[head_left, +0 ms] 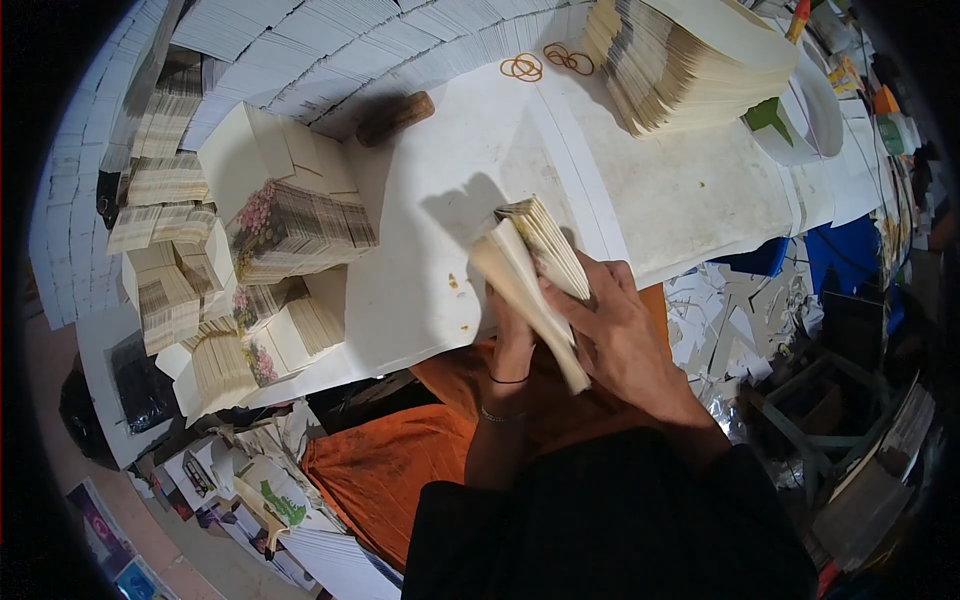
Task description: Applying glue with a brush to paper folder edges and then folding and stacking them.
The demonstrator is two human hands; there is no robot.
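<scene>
Both hands hold a small bundle of folded cream paper sheets (520,265) tilted above the near edge of the white table. Its top end is split, with one part bending away to the left and the other showing several folded edges. My left hand (512,330) is closed on the bundle from the left and below; most of its fingers are hidden behind the paper. From the right, my right hand (630,335) grips the bundle, thumb across the front. To the left stand stacks of folded sheets with pink flower prints (300,225).
A tall stack of cream folded sheets (690,70) stands at the far right of the table (430,220). Rubber bands (522,67) and a worn wooden block (395,118) lie toward the back, before rows of white stacked paper (300,50). Paper scraps (720,320) lie below right.
</scene>
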